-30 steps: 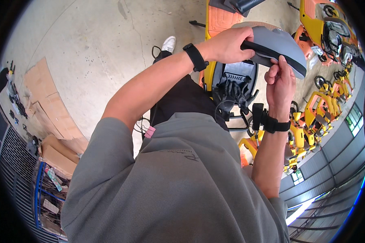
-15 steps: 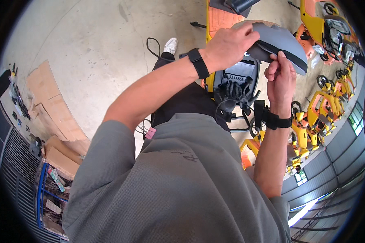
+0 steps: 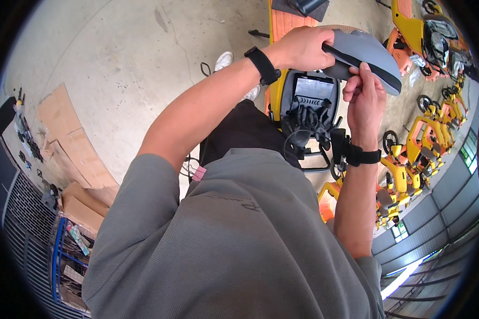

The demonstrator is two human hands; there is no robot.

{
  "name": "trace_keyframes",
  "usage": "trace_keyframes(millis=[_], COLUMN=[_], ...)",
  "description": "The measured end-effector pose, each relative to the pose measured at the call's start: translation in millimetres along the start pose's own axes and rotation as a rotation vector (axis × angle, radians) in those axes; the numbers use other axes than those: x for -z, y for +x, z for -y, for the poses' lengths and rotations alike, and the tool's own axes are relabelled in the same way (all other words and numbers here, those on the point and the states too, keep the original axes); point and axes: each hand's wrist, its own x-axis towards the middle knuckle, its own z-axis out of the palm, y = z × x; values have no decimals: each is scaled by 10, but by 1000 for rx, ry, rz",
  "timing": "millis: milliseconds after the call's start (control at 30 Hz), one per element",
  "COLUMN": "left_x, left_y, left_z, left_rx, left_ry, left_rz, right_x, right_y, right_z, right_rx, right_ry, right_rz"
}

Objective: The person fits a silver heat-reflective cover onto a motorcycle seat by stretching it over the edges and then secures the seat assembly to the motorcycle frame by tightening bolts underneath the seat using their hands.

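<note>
A grey, rounded seat-like piece (image 3: 364, 48) with a black strip (image 3: 386, 78) along its near edge is in front of me at the upper right. My left hand (image 3: 302, 49) is closed at its left side, fingertips pinching the end of the black strip. Further right, my right hand (image 3: 366, 101) pinches the same edge between thumb and index finger, its other fingers curled. Below the piece, an open black compartment (image 3: 331, 101) holds a bundle of black cables (image 3: 306, 119).
Under the seat piece stands a yellow and orange vehicle body (image 3: 292, 24). Several yellow two-wheelers (image 3: 418, 143) line the right side. Flattened cardboard (image 3: 69, 133) lies at the left, near a blue-framed rack (image 3: 56, 255). My white shoe (image 3: 224, 60) rests on the concrete floor.
My left hand's fingers have shifted from the grey surface down to the strip's end, which now stands out between them. The right hand has slid slightly left along the edge.
</note>
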Motion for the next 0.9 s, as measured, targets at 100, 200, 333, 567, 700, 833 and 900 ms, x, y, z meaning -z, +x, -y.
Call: trace_keyframes(millis=[100,200,333,567,700,833,900], left_x=[-3,15,69,267,253,168,159], left_y=[20,3,32,262,146,23,37], left_z=[21,73,-35,-256,-56,20,-18], left_rx=[18,-56,-276,-26,208,129,174], left_ry=[98,196,376,629,825,838,862], left_rz=[62,59,-89,50,287,220,213], right_x=[10,-14,-48,-87,-125,-123,-110], right_y=[-22,58,123,198,183,184,176], right_z=[-18,-26,24,-23,-24,-3,-42], right_rx=[-18,20,50,102,93,106,111], right_ry=[-23,-43,-85,-73,-74,-81,-89], right_rz=[0,20,30,57,53,41,56])
